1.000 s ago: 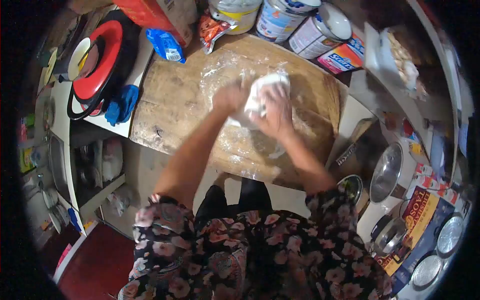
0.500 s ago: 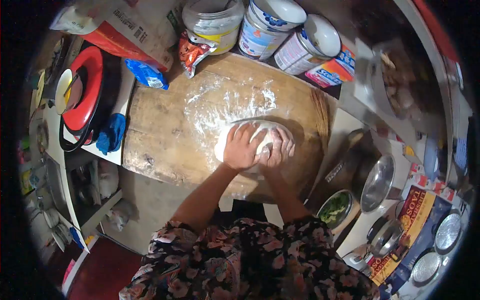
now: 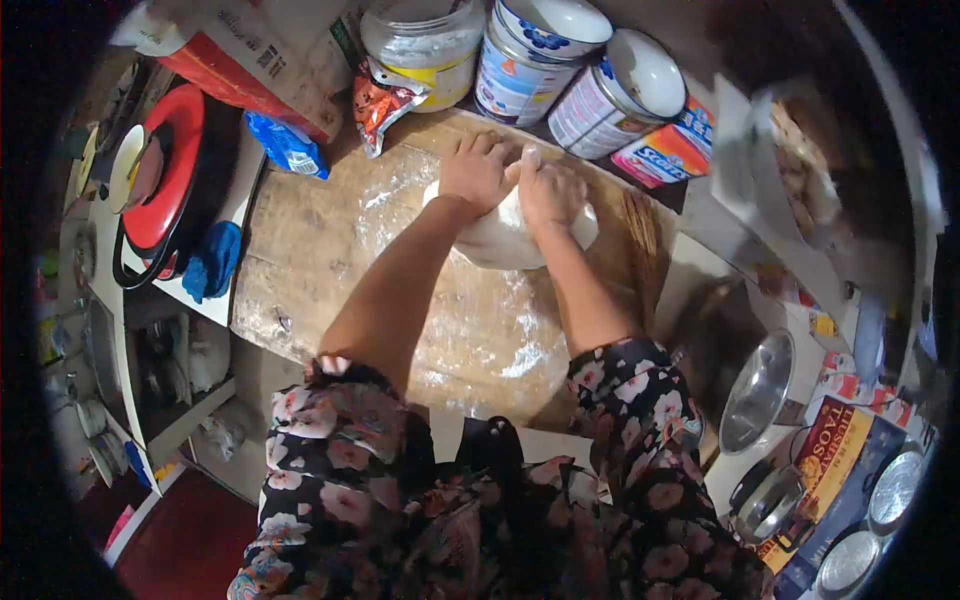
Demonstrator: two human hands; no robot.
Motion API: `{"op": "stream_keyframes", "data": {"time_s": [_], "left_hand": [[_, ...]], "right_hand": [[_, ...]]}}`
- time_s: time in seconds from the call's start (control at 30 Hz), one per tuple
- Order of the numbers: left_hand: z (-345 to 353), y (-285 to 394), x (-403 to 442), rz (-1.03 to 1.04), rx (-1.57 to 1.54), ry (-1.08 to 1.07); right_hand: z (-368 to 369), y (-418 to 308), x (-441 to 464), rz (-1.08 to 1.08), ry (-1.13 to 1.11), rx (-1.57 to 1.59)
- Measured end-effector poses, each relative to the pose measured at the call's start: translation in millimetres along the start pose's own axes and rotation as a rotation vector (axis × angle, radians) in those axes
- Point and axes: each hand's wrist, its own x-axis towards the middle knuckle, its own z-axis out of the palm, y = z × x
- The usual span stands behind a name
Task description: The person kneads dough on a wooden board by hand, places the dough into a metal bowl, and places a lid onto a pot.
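Observation:
A rounded lump of white dough lies on the flour-dusted wooden board. Against its far left part presses my left hand, its fingers bent over the far edge. My right hand bears on the far right part of the dough, with its fingers curled into it. The two hands are side by side, thumbs close together. Loose flour shows on the board around the dough.
Behind the board stand a tub, two tins with bowls, a Scotts box and an orange packet. A blue packet and red basin are at left, straw stalks at right, a metal bowl beyond.
Both hands and the dough have moved away from my body, toward the back of the board. The right fingers, spread before, are now curled. More floured board shows on the near side.

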Motion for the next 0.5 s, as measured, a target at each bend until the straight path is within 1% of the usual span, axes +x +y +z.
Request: {"op": "stream_keyframes", "data": {"time_s": [0.03,0.07,0.1,0.17,0.23,0.3,0.37,0.4,0.43,0.47,0.5], "left_hand": [[-9,2,-4,0.038,-0.117,-0.075],[-19,3,-7,-0.074,-0.313,-0.28],[-26,7,-13,-0.064,-0.312,-0.274],[-35,20,-30,-0.12,-0.189,-0.456],[-89,80,-59,-0.518,-0.141,-0.585],[-73,89,-116,-0.194,0.128,-0.402],[-68,95,-160,-0.062,0.041,-0.075],[-63,96,-182,-0.059,0.037,-0.078],[-58,97,-202,-0.026,0.016,0.021],[-56,89,-209,0.011,-0.001,0.108],[-55,84,-209,0.007,-0.004,0.099]], "right_hand": [[6,9,-16,0.002,0.01,0.001],[12,16,-35,-0.225,0.231,0.065],[14,23,-57,-0.449,0.45,0.122],[-33,20,-118,-0.408,0.312,0.412],[-57,23,-170,-0.404,0.179,0.484],[-57,28,-200,-0.363,0.163,0.466],[-50,28,-213,-0.31,0.131,0.44],[-44,21,-215,-0.271,0.234,0.399],[-37,17,-216,-0.236,0.33,0.359],[-27,17,-222,-0.376,0.415,0.303],[-20,18,-219,-0.371,0.406,0.302]]}}
